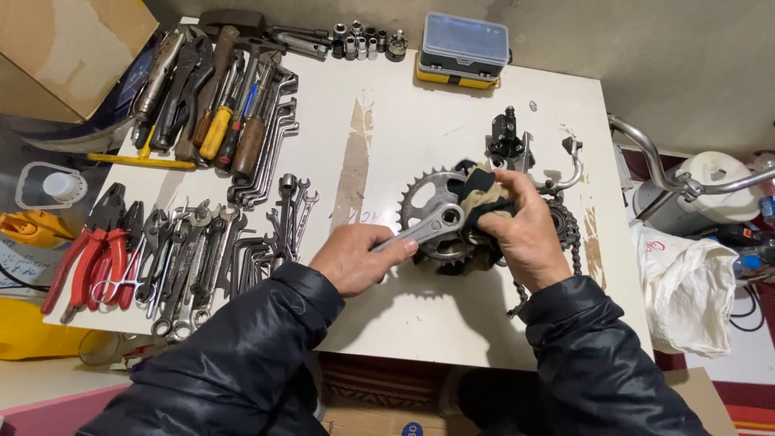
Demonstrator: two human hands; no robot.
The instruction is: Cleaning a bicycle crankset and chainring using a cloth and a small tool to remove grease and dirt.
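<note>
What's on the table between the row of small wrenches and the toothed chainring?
Nothing but bare white table with a long brown stain, between the wrenches and chainring, in the head view.

I look down on a white worktop (484,307) with scuffed brown patches. Grey concrete floor (678,56) runs from twelve to two o'clock. A cardboard box (64,40) sits at ten o'clock, a curved chrome tube (654,153) at three, red patterned matting (379,383) at six.

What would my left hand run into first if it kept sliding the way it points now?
Likely your right hand. The left hand points right along the crank arm it holds, over the chainring, toward the rag the right hand presses there. Depth is hard to judge.
</note>
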